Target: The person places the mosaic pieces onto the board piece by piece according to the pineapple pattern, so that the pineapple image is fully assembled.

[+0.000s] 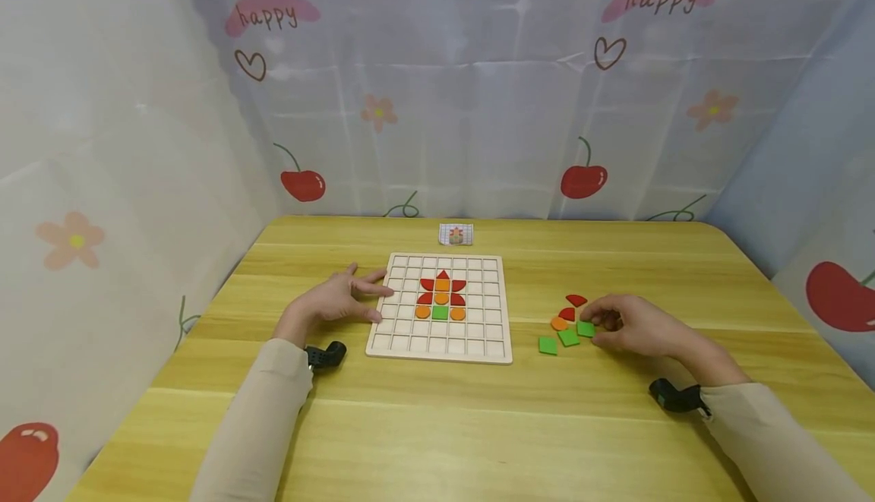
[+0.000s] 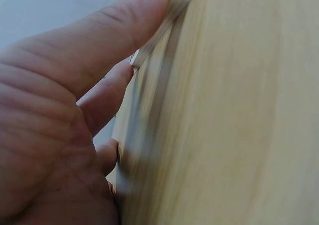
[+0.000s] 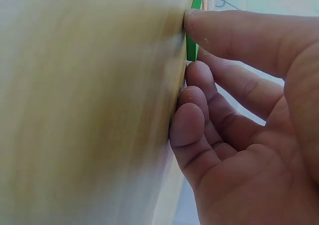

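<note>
Left hand (image 1: 335,297): I see it at the 9 o'clock edge of the board (image 1: 485,333), fingers spread and grasping nothing; I judge it is there to steady the rim.
Board: a pale square grid, flat on the table (image 1: 472,434) between the two hands.
Placed pieces: I count ten in the middle cells. A red triangle (image 1: 443,275) sits toward 12 o'clock; going toward 6 come an orange square (image 1: 443,285) between two red wedges, an orange disc (image 1: 442,298) between two more wedges, then a green square (image 1: 440,313) between two discs.
Card (image 1: 456,235): beyond the board at 12 o'clock, printed with a figure on a grid, too small for me to match cell by cell.
Loose pieces: at the board's 3 o'clock, two red wedges, one orange disc and three green squares, counting the one being gripped.
Right hand (image 1: 639,327): beside that group at 3 o'clock, thumb and finger pinching the nearest loose green square (image 1: 585,329); I cannot tell whether it is off the wood.
Progress: ten in, six out; I judge it past halfway, if every loose piece belongs on the grid.
</note>
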A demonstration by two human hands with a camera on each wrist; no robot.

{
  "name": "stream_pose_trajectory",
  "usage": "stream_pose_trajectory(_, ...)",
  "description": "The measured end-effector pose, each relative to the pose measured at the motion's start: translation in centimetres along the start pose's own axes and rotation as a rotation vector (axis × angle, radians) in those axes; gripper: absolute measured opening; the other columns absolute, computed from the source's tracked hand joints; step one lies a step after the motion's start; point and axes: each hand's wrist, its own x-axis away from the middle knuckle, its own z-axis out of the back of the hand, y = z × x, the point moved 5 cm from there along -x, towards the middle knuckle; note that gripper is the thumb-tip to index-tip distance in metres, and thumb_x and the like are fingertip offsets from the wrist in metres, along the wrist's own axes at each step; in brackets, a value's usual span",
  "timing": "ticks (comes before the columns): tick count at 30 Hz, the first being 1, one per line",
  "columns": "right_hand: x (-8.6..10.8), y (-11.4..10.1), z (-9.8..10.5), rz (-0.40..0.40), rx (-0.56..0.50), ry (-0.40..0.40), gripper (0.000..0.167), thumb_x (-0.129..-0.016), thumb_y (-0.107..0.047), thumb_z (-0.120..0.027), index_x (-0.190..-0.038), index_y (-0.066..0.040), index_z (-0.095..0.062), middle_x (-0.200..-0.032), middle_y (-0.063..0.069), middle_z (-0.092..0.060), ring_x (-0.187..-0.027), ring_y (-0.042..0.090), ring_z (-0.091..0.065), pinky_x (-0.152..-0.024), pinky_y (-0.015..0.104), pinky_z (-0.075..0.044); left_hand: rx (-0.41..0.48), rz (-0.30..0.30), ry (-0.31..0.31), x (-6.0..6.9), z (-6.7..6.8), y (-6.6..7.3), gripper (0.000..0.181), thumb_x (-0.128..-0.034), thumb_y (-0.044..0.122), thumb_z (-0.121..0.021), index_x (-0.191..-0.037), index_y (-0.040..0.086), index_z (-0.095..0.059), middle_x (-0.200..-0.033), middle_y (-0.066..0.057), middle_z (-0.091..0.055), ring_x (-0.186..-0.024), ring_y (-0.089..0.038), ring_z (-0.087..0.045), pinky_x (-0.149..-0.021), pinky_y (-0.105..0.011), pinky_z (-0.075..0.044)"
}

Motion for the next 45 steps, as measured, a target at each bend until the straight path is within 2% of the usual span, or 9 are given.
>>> stream_pose_trajectory(14,0.1,-0.2,-0.1,0.036,0.054,0.015,0.026,-0.091,-0.009,-0.078,-0.115,-0.006,-0.07,-0.105,0.001,-0.069,-0.089,0.003,-0.058,-0.076,0.023,-0.053,0.0,0.0,0.002,0.0,0.0,0.0,0.051,-0.0824,0.037,-0.086,-0.132,0.033,-0.072,-0.168,0.014,-0.031,-0.161,-0.034,0.016,-0.122,-0.073,0.009)
stream_pose_trajectory(18,-0.1,-0.5,0.1,0.034,0.057,0.003,0.025,-0.094,-0.01,-0.075,-0.118,-0.006,-0.069,-0.108,0.002,-0.068,-0.094,0.009,-0.06,-0.079,0.026,-0.053,0.0,0.002,0.003,0.0,-0.1,-0.2,0.053,-0.0815,0.038,-0.087,-0.132,0.033,-0.072,-0.168,0.014,-0.031,-0.161,-0.034,0.016,-0.122,-0.073,0.008)
stream_pose_trajectory(23,-1.0,-1.3,0.0,-0.004,0.036,-0.036,0.023,-0.097,-0.015,-0.071,-0.119,-0.011,-0.069,-0.11,0.001,-0.068,-0.097,0.015,-0.061,-0.079,0.026,-0.053,-0.027,0.006,0.008,0.0,-0.1,-0.5,0.053,-0.0815,0.04,-0.086,-0.132,0.034,-0.072,-0.168,0.014,-0.031,-0.16,-0.036,0.015,-0.121,-0.074,0.008)
stream_pose_trajectory(30,-2.9,-3.9,-0.8,0.062,0.024,-0.061,0.02,-0.098,-0.014,-0.07,-0.119,-0.012,-0.069,-0.105,-0.002,-0.067,-0.094,0.014,-0.059,-0.079,0.028,-0.053,-0.023,-0.001,0.001,-0.2,-0.1,-0.4,0.052,-0.0822,0.04,-0.086,-0.132,0.034,-0.072,-0.168,0.015,-0.031,-0.16,-0.036,0.016,-0.121,-0.074,0.008)
stream_pose_trajectory(36,-5.4,-6.6,-2.1,0.078,0.009,-0.112,0.021,-0.098,-0.018,-0.071,-0.119,-0.014,-0.071,-0.107,-0.003,-0.069,-0.093,0.013,-0.061,-0.083,0.032,-0.055,-0.019,-0.008,-0.001,-0.3,0.1,-0.2,0.052,-0.0824,0.04,-0.086,-0.132,0.035,-0.072,-0.168,0.015,-0.031,-0.16,-0.035,0.017,-0.121,-0.074,0.009)
stream_pose_trajectory(45,-9.4,-10.8,-4.6,0.1,0.014,-0.107,0.02,-0.095,-0.02,-0.075,-0.115,-0.014,-0.074,-0.103,-0.004,-0.072,-0.089,0.013,-0.062,-0.077,0.028,-0.053,-0.014,0.004,-0.004,-0.1,0.0,-0.2,0.051,-0.0828,0.038,-0.086,-0.131,0.034,-0.072,-0.168,0.015,-0.03,-0.16,-0.035,0.018,-0.121,-0.073,0.009)
